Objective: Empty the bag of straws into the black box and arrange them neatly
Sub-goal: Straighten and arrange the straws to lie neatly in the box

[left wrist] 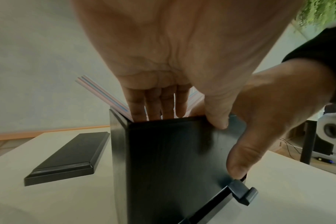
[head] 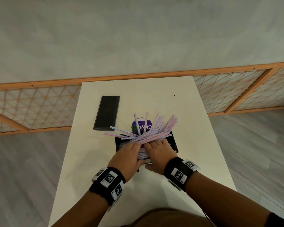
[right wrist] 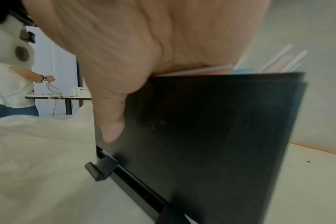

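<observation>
The black box [head: 174, 143] stands open on the white table [head: 195, 161], its front wall [left wrist: 173, 159] facing me. Pink, blue and white striped straws [head: 147, 133] lie across it in a messy fan, and many stick out past the far rim. My left hand [head: 128, 154] presses its straight fingers [left wrist: 153, 104] down on the straws inside, thumb on the front rim. My right hand [head: 157, 149] lies flat on the straws beside it, and its thumb [right wrist: 111, 121] rests on the box's front wall [right wrist: 211, 128]. The bag with the purple label [head: 143, 126] lies just behind the box.
The box's flat black lid [head: 107, 113] lies on the table to the far left, also seen in the left wrist view [left wrist: 71, 156]. A small latch [left wrist: 242, 194] juts from the box's lower front. A wooden lattice screen [head: 39, 108] stands behind the table. A person [right wrist: 10, 83] stands in the background.
</observation>
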Tool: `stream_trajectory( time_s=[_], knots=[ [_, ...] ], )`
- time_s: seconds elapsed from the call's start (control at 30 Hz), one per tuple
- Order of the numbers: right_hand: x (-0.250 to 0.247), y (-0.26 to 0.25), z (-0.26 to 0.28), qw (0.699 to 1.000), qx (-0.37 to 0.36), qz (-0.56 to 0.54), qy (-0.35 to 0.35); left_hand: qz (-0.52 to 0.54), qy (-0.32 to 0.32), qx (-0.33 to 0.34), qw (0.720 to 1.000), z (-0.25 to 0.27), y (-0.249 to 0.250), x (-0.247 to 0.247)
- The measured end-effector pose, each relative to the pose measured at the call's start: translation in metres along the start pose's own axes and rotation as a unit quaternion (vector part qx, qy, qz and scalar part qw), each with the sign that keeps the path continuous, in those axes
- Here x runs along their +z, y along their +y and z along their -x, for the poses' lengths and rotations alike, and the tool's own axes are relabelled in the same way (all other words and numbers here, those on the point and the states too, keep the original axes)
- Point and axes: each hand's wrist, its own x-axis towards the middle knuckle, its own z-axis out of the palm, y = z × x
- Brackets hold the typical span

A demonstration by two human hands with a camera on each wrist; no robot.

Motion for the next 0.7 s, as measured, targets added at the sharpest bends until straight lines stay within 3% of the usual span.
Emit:
stream_trajectory(
  time_s=[0.2,0.47,0.53,0.6,0.7],
  knots=[
    [0.002,0.002,-0.015,1.000,-0.001,0.000,0.003,0.025,-0.011,-0.011,1.000,-0.001,0.002,0.001],
    [-0.004,0.009,0.003,0.997,-0.057,-0.028,0.036,0.030,-0.004,-0.021,0.999,0.002,-0.002,0.003],
    [-0.015,0.005,0.017,0.992,-0.068,-0.062,0.089,0.029,-0.001,-0.020,0.999,0.003,-0.005,0.004],
    [-0.024,0.006,0.034,0.970,-0.048,-0.138,0.196,0.015,0.004,-0.012,1.000,0.005,-0.006,0.004],
    [-0.036,0.023,0.050,0.904,0.122,-0.283,0.295,0.008,0.028,-0.002,1.000,0.005,-0.005,0.002]
  ],
)
